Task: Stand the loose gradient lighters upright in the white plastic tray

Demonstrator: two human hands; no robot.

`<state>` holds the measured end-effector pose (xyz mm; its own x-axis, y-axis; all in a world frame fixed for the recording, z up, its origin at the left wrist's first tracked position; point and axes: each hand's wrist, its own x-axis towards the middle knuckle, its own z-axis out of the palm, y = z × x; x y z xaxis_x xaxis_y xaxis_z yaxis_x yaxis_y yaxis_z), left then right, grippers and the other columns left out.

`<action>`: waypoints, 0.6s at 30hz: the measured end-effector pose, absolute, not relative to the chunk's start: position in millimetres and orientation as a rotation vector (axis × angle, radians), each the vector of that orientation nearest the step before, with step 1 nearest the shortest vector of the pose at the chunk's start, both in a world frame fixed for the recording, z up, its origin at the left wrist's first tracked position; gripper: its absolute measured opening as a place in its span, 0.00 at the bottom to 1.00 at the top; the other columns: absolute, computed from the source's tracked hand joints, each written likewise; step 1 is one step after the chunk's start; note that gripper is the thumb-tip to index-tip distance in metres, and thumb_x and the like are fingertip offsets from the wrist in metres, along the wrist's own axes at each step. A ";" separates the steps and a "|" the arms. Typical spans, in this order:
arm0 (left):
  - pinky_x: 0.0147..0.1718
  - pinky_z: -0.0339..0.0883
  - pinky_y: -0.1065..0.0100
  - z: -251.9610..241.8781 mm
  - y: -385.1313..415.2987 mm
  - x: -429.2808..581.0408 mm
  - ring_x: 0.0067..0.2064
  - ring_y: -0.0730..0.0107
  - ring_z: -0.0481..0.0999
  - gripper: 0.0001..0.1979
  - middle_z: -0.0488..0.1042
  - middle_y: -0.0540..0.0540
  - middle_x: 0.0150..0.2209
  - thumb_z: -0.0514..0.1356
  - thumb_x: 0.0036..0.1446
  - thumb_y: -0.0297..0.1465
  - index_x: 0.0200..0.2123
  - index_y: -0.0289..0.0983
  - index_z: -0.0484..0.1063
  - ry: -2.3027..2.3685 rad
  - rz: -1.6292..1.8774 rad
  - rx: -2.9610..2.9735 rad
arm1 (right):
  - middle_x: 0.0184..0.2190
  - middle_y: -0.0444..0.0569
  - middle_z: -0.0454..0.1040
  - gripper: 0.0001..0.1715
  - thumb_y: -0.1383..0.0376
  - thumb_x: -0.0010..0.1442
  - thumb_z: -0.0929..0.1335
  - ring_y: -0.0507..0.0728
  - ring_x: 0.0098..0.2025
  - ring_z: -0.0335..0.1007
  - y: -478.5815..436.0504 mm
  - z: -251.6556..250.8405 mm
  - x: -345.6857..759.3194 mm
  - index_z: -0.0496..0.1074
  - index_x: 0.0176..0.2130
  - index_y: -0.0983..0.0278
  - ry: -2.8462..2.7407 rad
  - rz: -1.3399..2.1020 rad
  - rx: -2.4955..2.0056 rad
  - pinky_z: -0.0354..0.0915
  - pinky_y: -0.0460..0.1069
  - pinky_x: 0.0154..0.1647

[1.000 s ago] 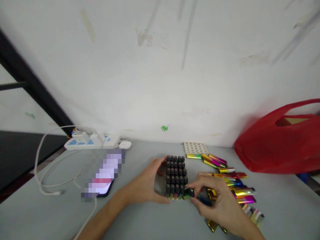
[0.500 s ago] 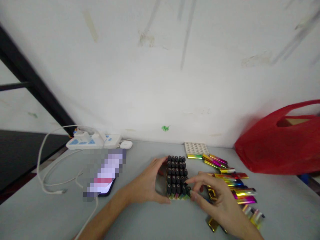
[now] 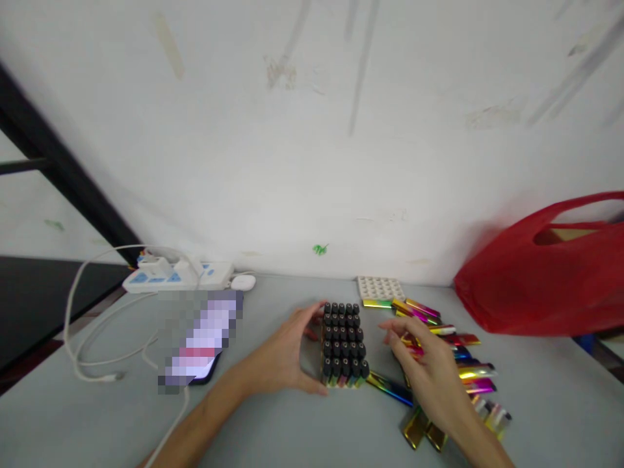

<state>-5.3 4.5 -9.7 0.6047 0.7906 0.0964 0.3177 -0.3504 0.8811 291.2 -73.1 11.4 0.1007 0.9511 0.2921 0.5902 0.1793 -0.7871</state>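
Note:
A block of upright sticks (image 3: 344, 348) with black tops stands in tight rows on the desk, shiny coloured sides showing at its front. My left hand (image 3: 285, 356) curves around its left side, fingers at the back corner and thumb at the front corner. To the right, my right hand (image 3: 423, 370) hovers over loose shiny metallic pieces, loosely bent with no object visible in it. One blue-gold metallic piece (image 3: 390, 389) lies by the block's front right corner. Two gold pieces (image 3: 415, 429) lie below my right hand, which partly covers the pile.
A pale tray with holes (image 3: 380, 287) lies by the wall. More metallic pieces (image 3: 478, 372) spread rightward, near a red bag (image 3: 541, 279). On the left are a phone, partly blurred (image 3: 209, 370), a white power strip (image 3: 180, 278), a white case (image 3: 242, 282) and a white cable (image 3: 73, 325).
My right hand has left the block's front right corner and moved up and right over the loose pieces, uncovering the blue-gold piece. My left hand stays at the block.

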 end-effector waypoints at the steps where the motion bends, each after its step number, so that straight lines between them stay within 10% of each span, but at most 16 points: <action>1: 0.63 0.72 0.43 -9.2 4.4 -5.0 0.61 0.41 0.76 0.74 0.65 0.33 0.71 0.87 0.33 0.40 0.79 0.47 0.52 0.883 0.657 1.919 | 0.43 0.51 0.82 0.15 0.54 0.75 0.67 0.66 0.47 0.78 -72.9 11.3 290.9 0.80 0.49 0.59 -1.598 0.533 -1.506 0.69 0.58 0.50; 18: 0.60 0.72 0.39 -5.9 6.6 -4.8 0.60 0.38 0.77 0.80 0.69 0.36 0.69 0.87 0.33 0.41 0.82 0.52 0.40 1.111 0.730 1.894 | 0.40 0.49 0.82 0.16 0.54 0.74 0.67 0.65 0.45 0.79 -74.1 12.4 290.1 0.80 0.51 0.58 -1.588 0.510 -1.542 0.69 0.56 0.48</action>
